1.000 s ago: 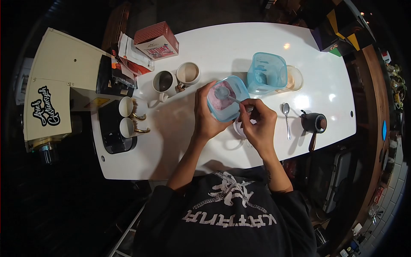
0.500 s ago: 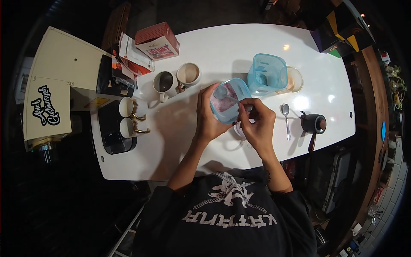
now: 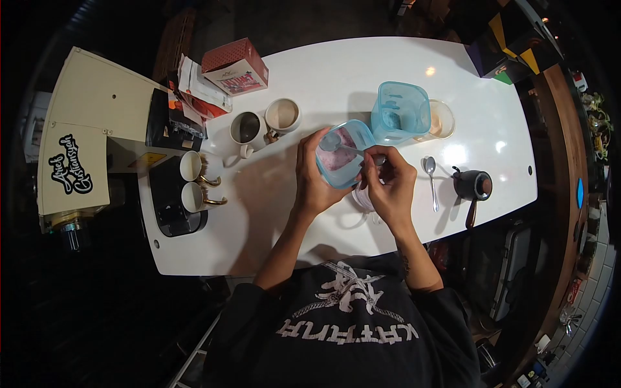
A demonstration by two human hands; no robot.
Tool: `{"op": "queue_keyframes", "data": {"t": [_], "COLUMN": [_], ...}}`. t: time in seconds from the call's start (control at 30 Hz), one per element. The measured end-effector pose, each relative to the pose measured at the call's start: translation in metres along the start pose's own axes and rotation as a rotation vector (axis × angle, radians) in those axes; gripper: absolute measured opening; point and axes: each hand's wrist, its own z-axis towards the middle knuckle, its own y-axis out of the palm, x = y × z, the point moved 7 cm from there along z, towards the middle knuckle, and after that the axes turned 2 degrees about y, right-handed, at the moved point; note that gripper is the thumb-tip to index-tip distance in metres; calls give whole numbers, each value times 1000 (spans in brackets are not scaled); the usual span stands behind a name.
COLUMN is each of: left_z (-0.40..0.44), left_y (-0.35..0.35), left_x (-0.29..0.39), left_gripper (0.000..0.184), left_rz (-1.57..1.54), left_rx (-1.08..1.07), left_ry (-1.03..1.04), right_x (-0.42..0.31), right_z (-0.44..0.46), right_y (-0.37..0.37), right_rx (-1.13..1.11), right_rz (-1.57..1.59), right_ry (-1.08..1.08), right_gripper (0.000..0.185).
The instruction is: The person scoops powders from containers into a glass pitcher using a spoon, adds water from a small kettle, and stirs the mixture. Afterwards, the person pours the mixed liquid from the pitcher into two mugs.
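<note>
In the head view, your left hand has its fingers curled around the near left side of the blue tub, seemingly to steady it while your other hand works inside. The tub appears raised off the white surface, right in front of you, its mouth turned towards your eyes, which probably gives you a clear look at the pink powder.

Your right hand has its fingers drawn narrow, pinching the handle of a scoop; that grip near the end likely lets the bowl reach in past the rim. You can't tell here how deep the bowl sits. Below your hands, a cup is partly hidden. The taller blue container stands just beyond the tub, and the metal spoon lies to your right, both seemingly within easy reach.
</note>
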Motion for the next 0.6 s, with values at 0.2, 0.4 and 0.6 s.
{"op": "queue_keyframes", "data": {"t": [0.2,0.4,0.6], "left_z": [1,3,4], "left_y": [-1,-1,-3], "left_x": [1,1,2], "left_gripper": [106,106,107], "left_rz": [-1,4,0], "left_rx": [19,0,-4], "left_ry": [18,8,1], "right_x": [2,-4,0], "right_z": [-1,-7,-14], "right_y": [-8,-21,-37], "right_rx": [1,10,42], "right_rz": [102,136,188], "right_ry": [-8,17,19], "right_gripper": [9,12,16]}}
